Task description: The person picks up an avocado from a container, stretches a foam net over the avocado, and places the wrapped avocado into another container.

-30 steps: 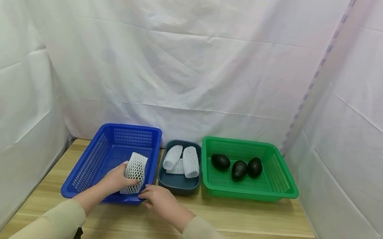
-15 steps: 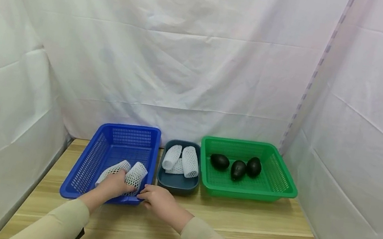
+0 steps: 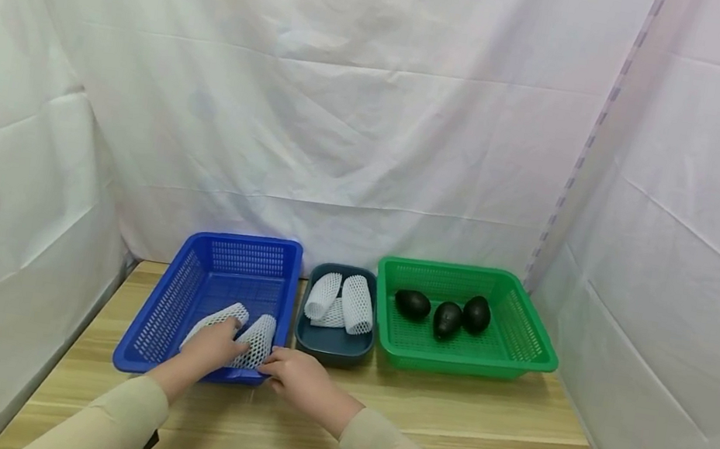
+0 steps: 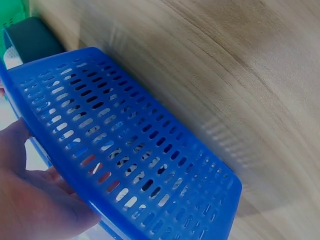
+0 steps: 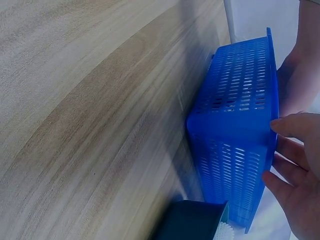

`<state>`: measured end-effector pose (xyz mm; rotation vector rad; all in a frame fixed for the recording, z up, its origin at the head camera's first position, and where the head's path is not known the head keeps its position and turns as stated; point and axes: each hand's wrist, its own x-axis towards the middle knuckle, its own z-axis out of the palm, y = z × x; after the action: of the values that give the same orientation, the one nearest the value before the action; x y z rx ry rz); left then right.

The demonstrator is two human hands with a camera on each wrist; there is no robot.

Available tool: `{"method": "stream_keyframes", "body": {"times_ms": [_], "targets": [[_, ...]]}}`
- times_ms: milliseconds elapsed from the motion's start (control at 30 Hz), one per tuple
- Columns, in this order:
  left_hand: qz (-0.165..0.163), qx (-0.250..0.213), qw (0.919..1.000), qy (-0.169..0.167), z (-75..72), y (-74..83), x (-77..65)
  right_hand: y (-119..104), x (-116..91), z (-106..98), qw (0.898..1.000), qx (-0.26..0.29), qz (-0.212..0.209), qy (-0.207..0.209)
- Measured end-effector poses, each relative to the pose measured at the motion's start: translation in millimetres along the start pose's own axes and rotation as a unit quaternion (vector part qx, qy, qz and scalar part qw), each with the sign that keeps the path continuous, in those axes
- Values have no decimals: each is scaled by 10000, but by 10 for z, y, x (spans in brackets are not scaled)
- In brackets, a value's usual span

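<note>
Wooden tabletop (image 3: 473,447) extends in front of the blue basket (image 3: 248,259), whose near right corner the right hand (image 3: 301,380) pinches at the rim. Inside, the left hand (image 3: 212,347) touches the right-hand net sleeve (image 3: 260,336) with its thumb; whether its fingers grip cannot be told. This sleeve, white, plump and open-meshed, lies beside the right wall, long axis pointing away and slightly rightward; the left-hand net sleeve (image 3: 221,314) slants more. Open basket floor continues beyond both.
</note>
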<state>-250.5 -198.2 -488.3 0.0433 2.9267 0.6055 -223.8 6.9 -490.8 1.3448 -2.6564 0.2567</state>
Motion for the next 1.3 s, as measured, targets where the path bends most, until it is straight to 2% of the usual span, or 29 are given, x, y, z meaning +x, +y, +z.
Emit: {"method": "stream_keyframes", "body": {"times_ms": [267,500,700,833,1033,1300], "targets": [[246,-171,9992,273,-108,76,-55,57,-2,-40,9994,110,-200,-258],[402,-381,9972,510,-158,240,-140,193,-124,-198,9989,318,150,-300],[515,-824,9934,608,-127,467,-207,423,-289,-367,9981,444,429,-59],[684,-913,9906,757,-115,647,-246,619,-415,-477,9961,527,706,-73],[1041,-641,9880,939,-88,867,-252,971,-552,-640,9881,721,1345,-188],[1303,-514,9875,716,6,1063,-220,1466,-721,-789,9676,978,2259,-570]]}}
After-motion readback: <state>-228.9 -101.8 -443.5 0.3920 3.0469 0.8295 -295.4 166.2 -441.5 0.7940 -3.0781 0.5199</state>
